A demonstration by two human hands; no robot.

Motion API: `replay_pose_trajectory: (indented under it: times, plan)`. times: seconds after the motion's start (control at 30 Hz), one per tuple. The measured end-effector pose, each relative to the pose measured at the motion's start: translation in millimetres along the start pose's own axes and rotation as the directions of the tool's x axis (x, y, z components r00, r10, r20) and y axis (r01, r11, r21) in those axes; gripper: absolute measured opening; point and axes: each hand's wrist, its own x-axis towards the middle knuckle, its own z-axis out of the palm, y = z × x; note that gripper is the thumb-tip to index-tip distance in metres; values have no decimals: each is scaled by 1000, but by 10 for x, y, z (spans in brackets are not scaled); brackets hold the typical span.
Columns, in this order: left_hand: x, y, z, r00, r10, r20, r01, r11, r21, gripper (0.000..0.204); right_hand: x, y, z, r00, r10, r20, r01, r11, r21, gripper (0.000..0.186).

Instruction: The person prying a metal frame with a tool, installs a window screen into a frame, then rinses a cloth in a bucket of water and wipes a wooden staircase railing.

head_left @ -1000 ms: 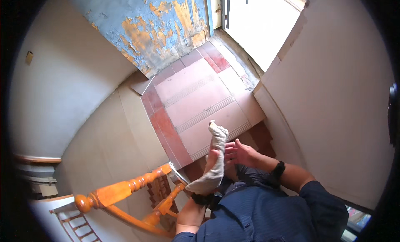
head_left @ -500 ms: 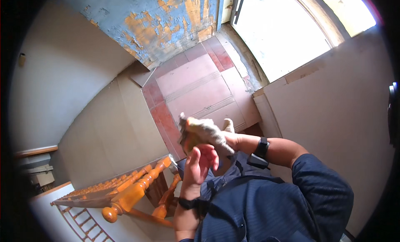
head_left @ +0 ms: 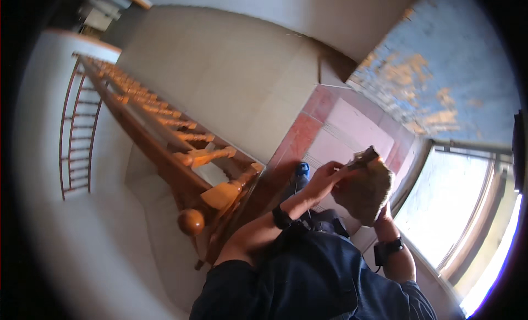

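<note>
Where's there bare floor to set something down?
The beige floor looks bare between the wooden railing and the pale wall; so do the far pink tiles, toward the flaking blue wall. It's crowded nearer, around the left hand, right hand, cloth and blue shoe.

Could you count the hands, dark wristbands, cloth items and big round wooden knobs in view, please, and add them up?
Hands: 2 (left hand, right hand, partly hidden)
Dark wristbands: 2
Cloth item: 1
Round wooden knob: 1
Total: 6
</note>
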Motion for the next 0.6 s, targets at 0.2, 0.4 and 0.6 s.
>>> replay_pose_trajectory:
  times: [0.2, 0.4, 0.6]
  plan:
    - [-127, 1030, -342, 909, 282, -306, -232, 954, 190, 26, 166, -754, 958, 1000, 24, -19, -26, 993, -112, 34]
    - [-47, 1430, -616, 836, 387, -390, -343, 922, 179, 22, 743, -1308, 1851, 992, 126, 19, -119, 970, -210, 36]
    - [180, 1740, -971, 677, 508, -533, -235, 835, 498, 26, 1582, -1827, 2645, 960, 274, 50, -245, 915, -320, 38]
